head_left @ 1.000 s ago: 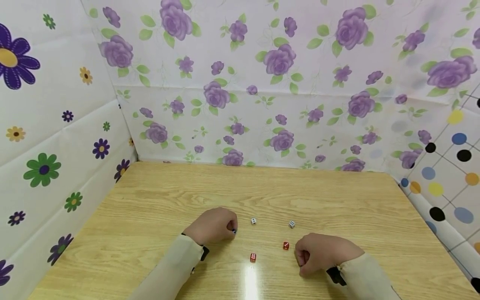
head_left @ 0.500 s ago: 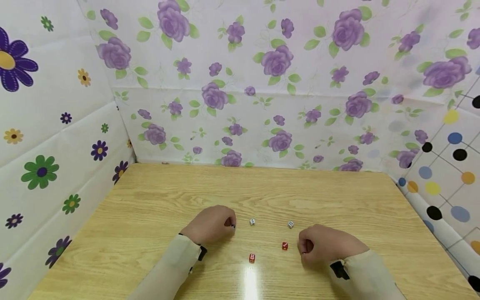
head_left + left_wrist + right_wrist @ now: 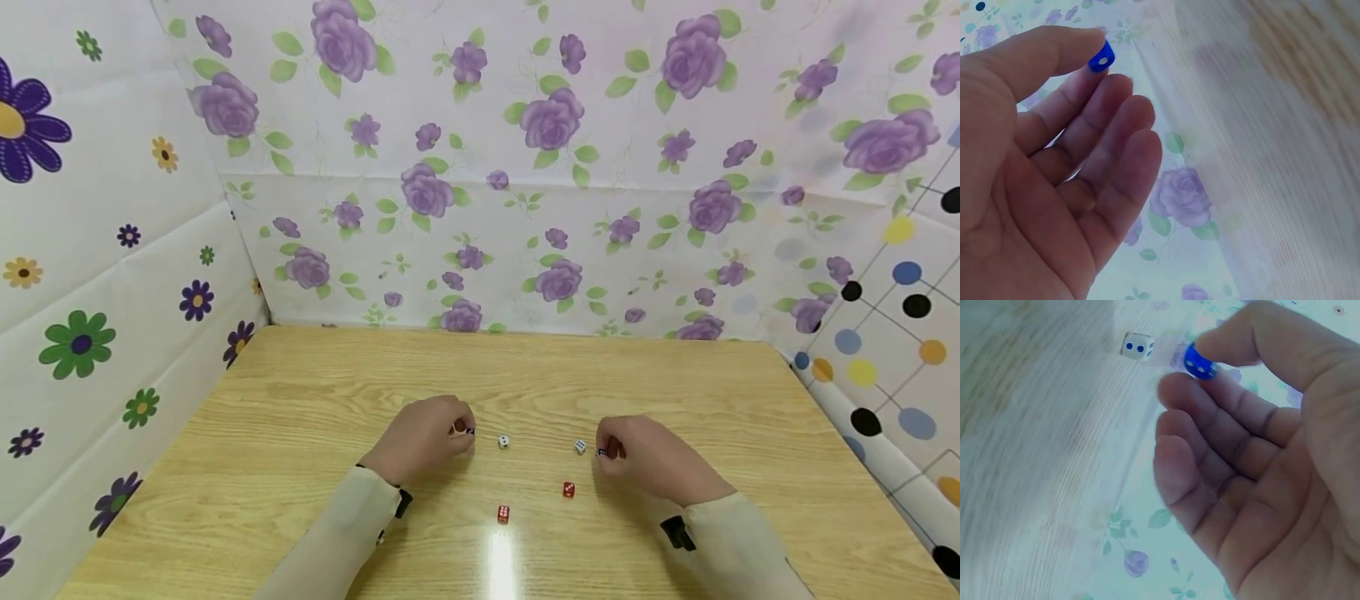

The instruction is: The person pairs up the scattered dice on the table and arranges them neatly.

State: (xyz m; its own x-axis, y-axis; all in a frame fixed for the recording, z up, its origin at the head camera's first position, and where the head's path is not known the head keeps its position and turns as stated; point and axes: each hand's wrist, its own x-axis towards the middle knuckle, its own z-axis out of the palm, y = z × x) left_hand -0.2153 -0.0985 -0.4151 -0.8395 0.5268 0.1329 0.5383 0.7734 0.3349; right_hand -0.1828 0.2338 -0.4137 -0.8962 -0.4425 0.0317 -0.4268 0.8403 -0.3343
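Between thumb and index finger, my left hand pinches a blue die with white pips, just left of a white die. My right hand pinches another blue die the same way. A second white die lies right beside the right fingertips; in the right wrist view a white die with blue pips shows past the thumb. Nearer to me on the table are two red dice, one red die by the right hand and another red die in the middle.
The wooden table ends at a back wall hung with purple-flowered cloth. A cloth with big flowers covers the left side, and a dotted cloth the right. Light glares on the tabletop near its front.
Both hands have moved away from me across the table, the right one farther, up beside the right white die. Both blue dice travel with them. The white and red dice stay put.
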